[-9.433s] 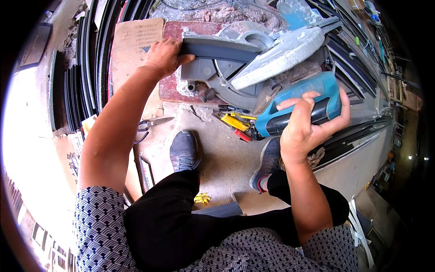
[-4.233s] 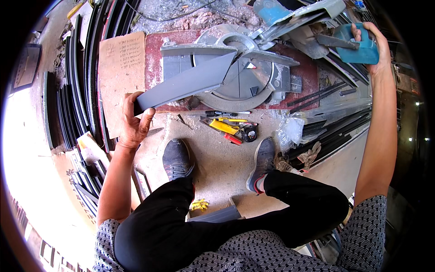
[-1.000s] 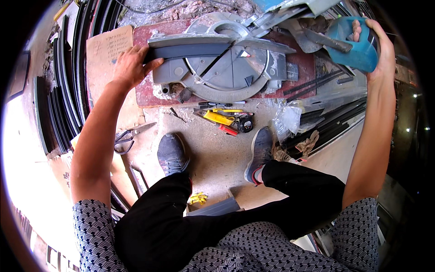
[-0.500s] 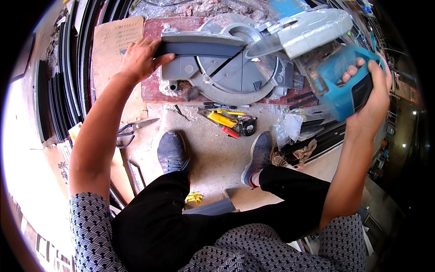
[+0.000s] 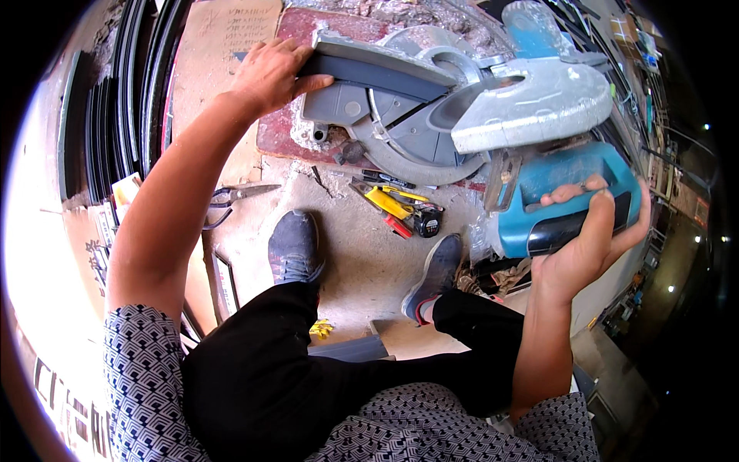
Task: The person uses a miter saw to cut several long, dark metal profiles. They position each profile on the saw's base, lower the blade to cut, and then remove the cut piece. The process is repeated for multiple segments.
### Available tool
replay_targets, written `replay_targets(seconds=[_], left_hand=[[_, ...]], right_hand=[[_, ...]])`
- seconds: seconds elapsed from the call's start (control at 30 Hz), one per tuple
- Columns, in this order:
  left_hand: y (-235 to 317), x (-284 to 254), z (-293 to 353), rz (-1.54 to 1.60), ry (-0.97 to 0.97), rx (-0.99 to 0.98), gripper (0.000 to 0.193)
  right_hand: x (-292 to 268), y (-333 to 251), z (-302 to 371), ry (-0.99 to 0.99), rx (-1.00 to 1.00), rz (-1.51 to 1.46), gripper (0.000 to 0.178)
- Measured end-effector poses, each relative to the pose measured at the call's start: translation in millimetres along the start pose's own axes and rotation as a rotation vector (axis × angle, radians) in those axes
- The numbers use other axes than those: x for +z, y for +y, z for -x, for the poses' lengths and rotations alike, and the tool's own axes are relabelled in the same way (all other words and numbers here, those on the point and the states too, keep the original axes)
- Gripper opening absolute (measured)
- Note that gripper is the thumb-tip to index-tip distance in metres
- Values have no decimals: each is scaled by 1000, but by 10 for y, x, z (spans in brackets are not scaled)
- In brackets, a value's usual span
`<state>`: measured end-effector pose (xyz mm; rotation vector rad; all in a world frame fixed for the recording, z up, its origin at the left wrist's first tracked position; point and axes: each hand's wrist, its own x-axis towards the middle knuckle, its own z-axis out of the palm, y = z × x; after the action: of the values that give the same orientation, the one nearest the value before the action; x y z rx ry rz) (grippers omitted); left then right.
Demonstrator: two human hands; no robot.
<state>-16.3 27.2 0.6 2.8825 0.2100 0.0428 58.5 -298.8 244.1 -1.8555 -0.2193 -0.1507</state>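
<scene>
A miter saw with a grey base (image 5: 416,142) stands in front of me. Along its fence (image 5: 385,57) lies a dark grey profile strip (image 5: 377,78). My left hand (image 5: 269,75) clamps the strip's left end against the fence, thumb on its near side. My right hand (image 5: 581,246) is wrapped round the teal handle (image 5: 531,185) of the saw head, fingers through its opening. The silver blade guard (image 5: 539,112) sits over the right part of the base and covers most of the blade. I cannot tell whether the blade touches the strip.
Between the saw and my shoes lie scissors (image 5: 239,192), a yellow tool (image 5: 387,203), a red-handled tool (image 5: 398,226) and a black tape measure (image 5: 427,222). Cardboard (image 5: 223,46) lies left of the saw. Several long dark profiles (image 5: 108,154) stand farther left.
My right hand has pulled the saw head down and nearer to me. My left hand keeps its grip on the strip at the fence. The view has shifted a little.
</scene>
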Motion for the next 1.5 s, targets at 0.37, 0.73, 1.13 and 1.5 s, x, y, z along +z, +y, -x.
replay_targets(seconds=[0.37, 0.73, 1.13, 1.5], left_hand=[[-18, 113, 12, -59, 44, -6, 68], [-23, 112, 3, -62, 17, -12, 69], [-14, 108, 18, -66, 39, -18, 71], [15, 84, 1, -109, -21, -46, 72]], right_hand=[[99, 191, 273, -28, -76, 66, 64], [231, 241, 408, -15, -114, 146, 73], [310, 319, 479, -6, -162, 153, 75], [347, 379, 522, -18, -205, 181, 73]])
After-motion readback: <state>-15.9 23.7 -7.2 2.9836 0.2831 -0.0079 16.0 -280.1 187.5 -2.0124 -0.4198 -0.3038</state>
